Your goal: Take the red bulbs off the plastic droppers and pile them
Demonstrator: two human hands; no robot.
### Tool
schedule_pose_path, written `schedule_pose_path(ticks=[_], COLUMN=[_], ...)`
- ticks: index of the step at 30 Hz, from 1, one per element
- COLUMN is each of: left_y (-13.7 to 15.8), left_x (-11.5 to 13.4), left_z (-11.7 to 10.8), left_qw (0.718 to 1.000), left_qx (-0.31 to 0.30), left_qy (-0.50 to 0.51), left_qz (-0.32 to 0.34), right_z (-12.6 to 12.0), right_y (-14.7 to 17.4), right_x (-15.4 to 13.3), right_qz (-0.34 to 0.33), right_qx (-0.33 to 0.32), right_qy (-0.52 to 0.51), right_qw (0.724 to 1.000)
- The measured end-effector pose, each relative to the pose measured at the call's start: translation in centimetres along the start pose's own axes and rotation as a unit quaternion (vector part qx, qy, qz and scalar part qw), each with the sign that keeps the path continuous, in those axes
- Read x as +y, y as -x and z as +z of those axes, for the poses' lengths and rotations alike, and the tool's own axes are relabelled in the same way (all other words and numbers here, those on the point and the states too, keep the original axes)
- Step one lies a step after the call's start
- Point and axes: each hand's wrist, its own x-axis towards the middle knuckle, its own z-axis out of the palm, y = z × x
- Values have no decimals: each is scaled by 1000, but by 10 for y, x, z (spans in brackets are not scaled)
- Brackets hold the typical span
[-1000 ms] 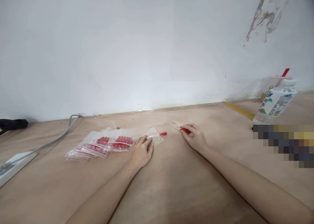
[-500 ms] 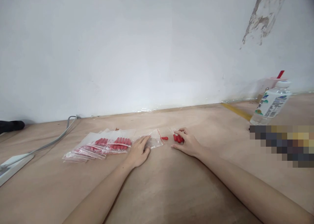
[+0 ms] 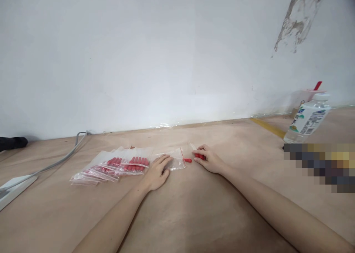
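Note:
My left hand (image 3: 159,172) lies flat with its fingers stretched over a clear zip bag (image 3: 177,160) with a red strip at its right edge. At that edge lies one small red bulb-shaped piece (image 3: 188,160). My right hand (image 3: 210,159) is curled around several more red bulb-shaped pieces (image 3: 199,157), thumb in front and fingers behind; they are partly hidden. Behind its fingertips a bit of clear plastic (image 3: 192,145) shows. Left of my left hand, filled zip bags (image 3: 135,163) with rows of red pieces overlap in a fanned pile.
A water bottle (image 3: 307,118) stands at the right, in front of a cup with a red straw (image 3: 317,85). A yellow strip (image 3: 267,127) lies beside it. At left a grey cable (image 3: 59,160) runs to a white object (image 3: 16,186). A white wall (image 3: 177,60) closes off the back.
My right hand has moved slightly left and its fingers have drawn in around the red pieces. My left hand stays on the zip bag.

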Motion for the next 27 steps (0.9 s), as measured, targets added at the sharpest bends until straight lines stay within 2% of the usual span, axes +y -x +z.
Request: schedule_pose_path(ticks=[5,10,15,19,27], left_y=[0,0,-1,-3,-6], left_x=[0,-3,-4,-6,-10], left_z=[0,-1,-4,-5,-9], left_qw=[1000,1000,999,999,997], left_qx=[-7,-8,-17,-30,-42], left_qy=[12,18,26,32,43], left_qz=[1,17,20,27,56], right_z=[12,7,-5,-3,9], right_y=[-14,-8,1,0,-3], right_x=[-6,-12,-10,-6,-7], right_qz=[2,8,34,8,34], right_qx=[32,42,27,10,71], right_qy=[10,6,-17,-32,-14], right_qw=[999,999,999,999,997])
